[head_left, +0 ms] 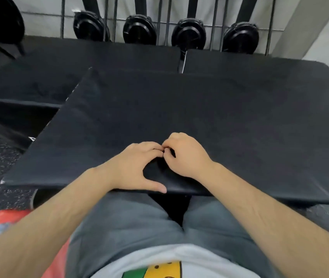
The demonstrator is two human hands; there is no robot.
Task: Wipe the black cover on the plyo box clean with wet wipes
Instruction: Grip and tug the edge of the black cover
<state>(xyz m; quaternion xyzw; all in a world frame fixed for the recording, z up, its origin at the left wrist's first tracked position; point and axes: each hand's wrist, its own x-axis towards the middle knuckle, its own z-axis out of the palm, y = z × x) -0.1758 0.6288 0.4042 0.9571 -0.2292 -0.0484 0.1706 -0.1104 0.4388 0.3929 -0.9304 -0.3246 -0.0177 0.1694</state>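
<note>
Grip, L to R: L hand [133,169] lies flat on cover [199,109], fingers straight, thumb splayed toward front edge, holding nothing. R hand [185,155] has fingers curled, tips pinched tight against L fingertips. What's pinched (fold of cover, or sth small) can't tell.

Location: cover sits on top of box, directly in front of person, near edge just above the thighs. Box itself hidden beneath.

Wipe: none visible in either hand or on cover. Red pack [9,219] at lower L beside leg; contents unreadable, poss. the wipes.

Progress (judgement): wiping looks not yet begun. No wet streaks or sheen mark a cleaned patch, so whole top appears left to do. A wipe prob. needs fetching first.

Condition, L to R:
- L edge: pale flecks along seam and at near corner.
- Centre: matte black, faint grey scuffs and dusty marks.
- R side: much the same, runs out of frame.
</note>
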